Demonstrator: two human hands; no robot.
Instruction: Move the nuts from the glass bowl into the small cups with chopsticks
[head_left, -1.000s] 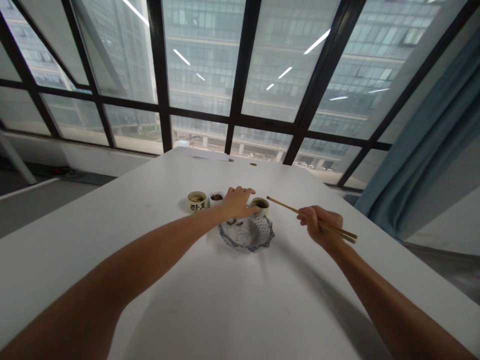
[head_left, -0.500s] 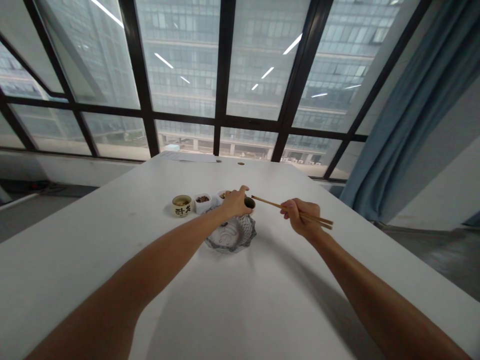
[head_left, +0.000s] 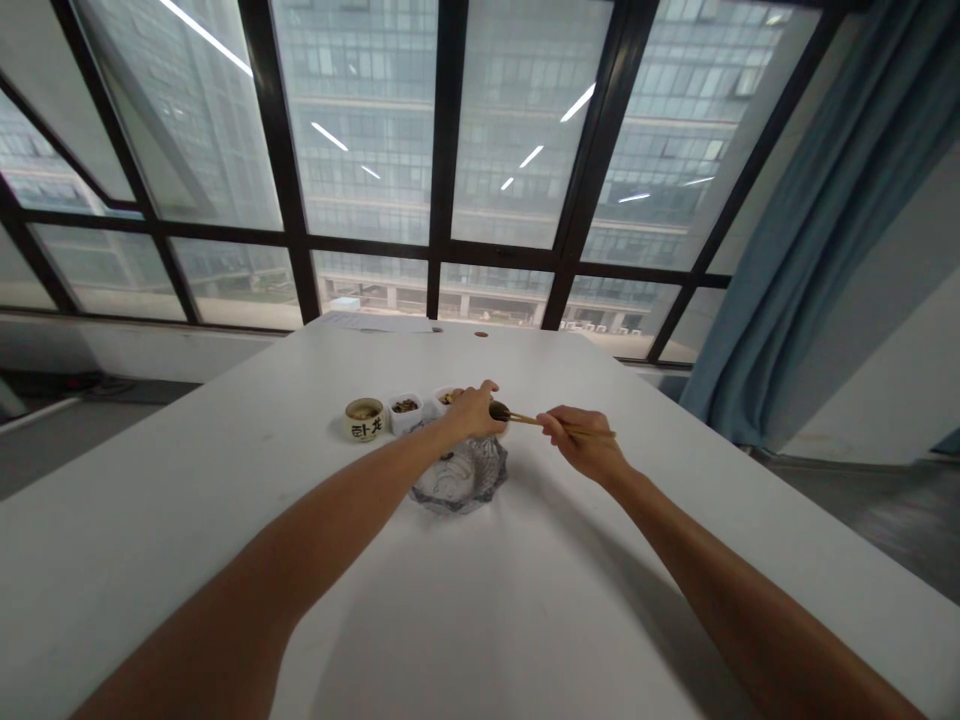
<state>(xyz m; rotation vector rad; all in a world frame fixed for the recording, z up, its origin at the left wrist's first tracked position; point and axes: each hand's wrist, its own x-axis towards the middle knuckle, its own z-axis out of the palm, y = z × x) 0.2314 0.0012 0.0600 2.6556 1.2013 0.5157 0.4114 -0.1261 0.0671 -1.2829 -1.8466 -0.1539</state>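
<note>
My left hand is curled round a small cup at the far side of a clear glass dish. My right hand grips a pair of wooden chopsticks, whose tips reach into that cup. To the left stand a cream cup with dark lettering, a small white square bowl of brown bits and another white bowl, half hidden by my left hand.
All of it rests on a white table. Some papers and a small round thing lie at its far edge. Beyond is a wall of windows with black frames, and a blue curtain hangs at the right.
My right hand has moved left and brought the chopstick tips into the small cup. My left hand has closed round that cup. The view has shifted slightly.
</note>
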